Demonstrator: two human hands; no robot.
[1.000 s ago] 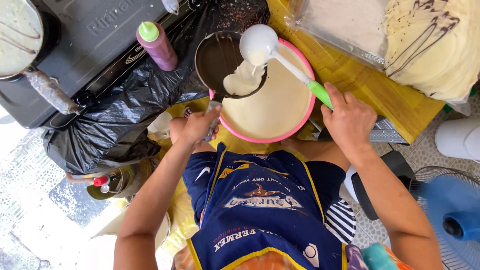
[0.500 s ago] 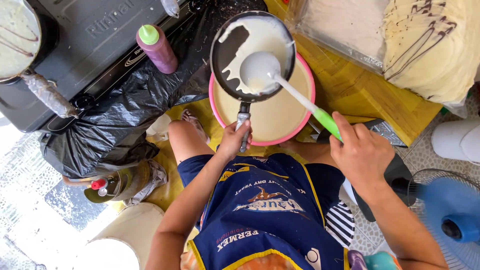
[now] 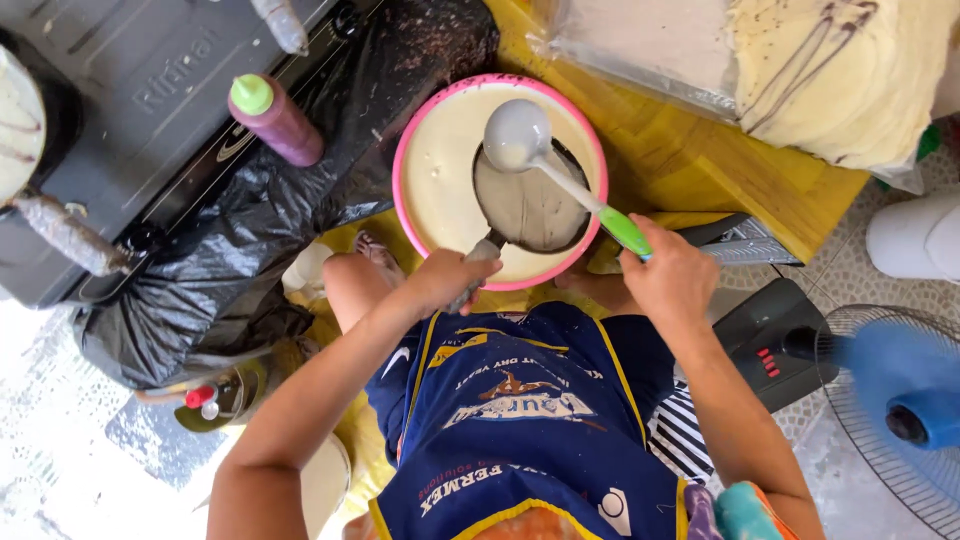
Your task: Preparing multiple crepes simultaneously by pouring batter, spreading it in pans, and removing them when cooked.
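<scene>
A pink-rimmed bowl [image 3: 430,150] of pale batter sits in front of me. My left hand [image 3: 450,282] grips the handle of a small dark pan [image 3: 535,205], held over the bowl with a thin coat of batter on it. My right hand [image 3: 672,280] holds the green handle of a white ladle [image 3: 515,135], whose cup hovers above the pan and bowl. I wear a blue apron [image 3: 520,420].
A purple squeeze bottle with a green cap [image 3: 275,120] stands on black plastic sheeting [image 3: 250,250] over a dark stove [image 3: 150,90]. Cooked crepes [image 3: 840,70] lie stacked on the yellow table [image 3: 700,160]. A blue fan [image 3: 890,400] stands at right.
The pan, tilted up and streaked with batter a moment ago, now lies level over the bowl with an even coat. The ladle has lifted clear of the pan.
</scene>
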